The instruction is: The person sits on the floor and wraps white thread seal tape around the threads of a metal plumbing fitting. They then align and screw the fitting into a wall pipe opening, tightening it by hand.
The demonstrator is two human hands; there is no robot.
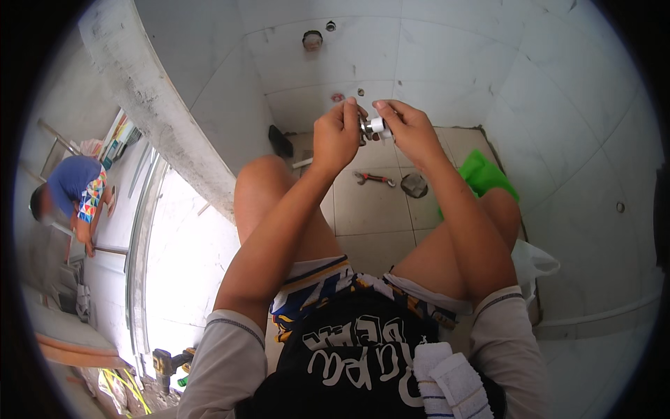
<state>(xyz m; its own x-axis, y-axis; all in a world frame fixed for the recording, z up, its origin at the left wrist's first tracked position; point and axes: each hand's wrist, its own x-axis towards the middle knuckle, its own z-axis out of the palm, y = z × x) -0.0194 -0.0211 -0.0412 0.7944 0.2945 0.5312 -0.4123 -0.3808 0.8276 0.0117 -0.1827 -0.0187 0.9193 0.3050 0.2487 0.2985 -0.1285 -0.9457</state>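
Out in front of me, my left hand (336, 137) pinches a small shiny metal pipe fitting (363, 130) between thumb and fingers. Its exact kind is partly hidden by the fingers. Close against its right end is a small white roll (378, 126), which looks like thread tape. My right hand (413, 133) is closed around the roll's right side, thumb and index finger on top. Below the hands, a wrench (375, 179) with orange-and-black handles lies on the tiled floor (370, 216), beside a round floor drain (414, 186).
Marble-look walls carry a round pipe opening (312, 40) and smaller outlets. A green bag (487, 174) and a white plastic bag (534, 262) sit by my right leg. Left, beyond a wall edge (157, 91), another person (73, 185) bends over; a power drill (169, 364) stands nearer.
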